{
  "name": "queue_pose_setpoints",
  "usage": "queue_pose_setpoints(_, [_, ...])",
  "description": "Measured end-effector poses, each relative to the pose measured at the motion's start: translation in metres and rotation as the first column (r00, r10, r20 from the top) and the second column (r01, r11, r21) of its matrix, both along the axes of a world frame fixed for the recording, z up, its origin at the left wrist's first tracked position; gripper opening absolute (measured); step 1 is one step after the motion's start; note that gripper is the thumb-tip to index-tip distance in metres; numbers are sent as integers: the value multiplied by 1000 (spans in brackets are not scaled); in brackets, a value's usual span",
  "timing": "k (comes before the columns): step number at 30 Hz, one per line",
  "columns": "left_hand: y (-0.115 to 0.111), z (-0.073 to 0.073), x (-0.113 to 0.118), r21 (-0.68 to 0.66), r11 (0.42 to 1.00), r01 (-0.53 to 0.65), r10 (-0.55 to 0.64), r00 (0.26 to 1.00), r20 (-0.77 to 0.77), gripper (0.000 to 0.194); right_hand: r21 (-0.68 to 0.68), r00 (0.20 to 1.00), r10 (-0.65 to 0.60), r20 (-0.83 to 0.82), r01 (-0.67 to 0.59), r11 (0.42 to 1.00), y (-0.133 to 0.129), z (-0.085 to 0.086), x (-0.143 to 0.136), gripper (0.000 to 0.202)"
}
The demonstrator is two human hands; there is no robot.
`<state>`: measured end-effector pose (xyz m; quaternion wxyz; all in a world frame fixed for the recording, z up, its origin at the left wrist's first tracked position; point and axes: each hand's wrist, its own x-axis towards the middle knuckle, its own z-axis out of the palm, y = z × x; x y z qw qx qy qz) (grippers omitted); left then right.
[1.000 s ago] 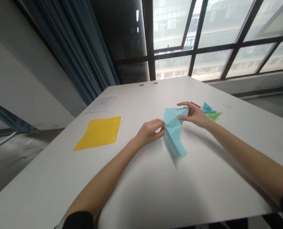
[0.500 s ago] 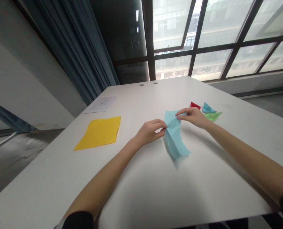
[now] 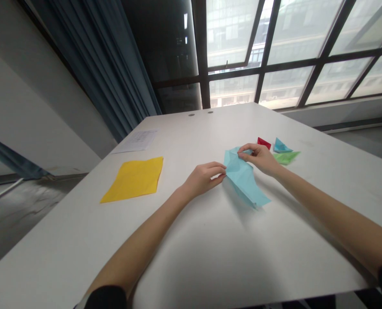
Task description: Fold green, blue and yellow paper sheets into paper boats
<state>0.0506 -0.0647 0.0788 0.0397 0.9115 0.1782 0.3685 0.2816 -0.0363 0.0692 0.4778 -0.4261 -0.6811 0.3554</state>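
Note:
A creased sheet of light blue paper (image 3: 245, 178) is held up over the white table, its lower end hanging toward the near side. My left hand (image 3: 207, 177) pinches its left edge between thumb and fingers. At the top of the sheet, my right hand (image 3: 258, 158) grips the paper with thumb and fingertips. Just beyond my right hand are a small red folded paper (image 3: 264, 143), a blue folded paper (image 3: 282, 146) and a green folded paper (image 3: 286, 157).
Yellow paper (image 3: 134, 179) lies on the white table (image 3: 191, 249) to the left. Behind it is a printed white sheet (image 3: 137, 141). A blue curtain (image 3: 113, 64) and windows stand beyond the table.
The hanging lower part of the light blue paper has swung to the right and shows a broader face. Both hands have barely moved and still grip it.

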Motion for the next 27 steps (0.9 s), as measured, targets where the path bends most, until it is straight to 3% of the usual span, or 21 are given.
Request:
queue_pose_setpoints(3, [1,1,-1,43,998,-42,42,999,-9,11,33,1000,18,19,-18,999,-1,2,1,32])
queue_pose_setpoints(6, [2,2,-3,111,991,-76,83,995,-54,11,226,982,-79,170,39,973,-4,8,3,29])
queue_pose_setpoints(9, [2,4,-5,179,979,-93,113,988,-104,11,548,871,-355,339,124,827,-12,17,3,22])
queue_pose_setpoints(12, [1,5,-6,220,971,-89,122,983,-140,11,707,747,-457,483,-25,707,-22,23,-2,18])
queue_pose_setpoints(15, [0,7,-5,237,968,-87,125,981,-148,12,724,658,-454,600,-206,659,-28,22,-10,17])
queue_pose_setpoints(21, [-4,9,-1,217,972,-85,123,978,-167,11,728,653,-436,619,-269,630,-29,14,-18,16])
queue_pose_setpoints(27, [-4,7,1,142,975,-171,193,969,-157,10,596,703,-262,661,-280,753,-33,14,-22,16])
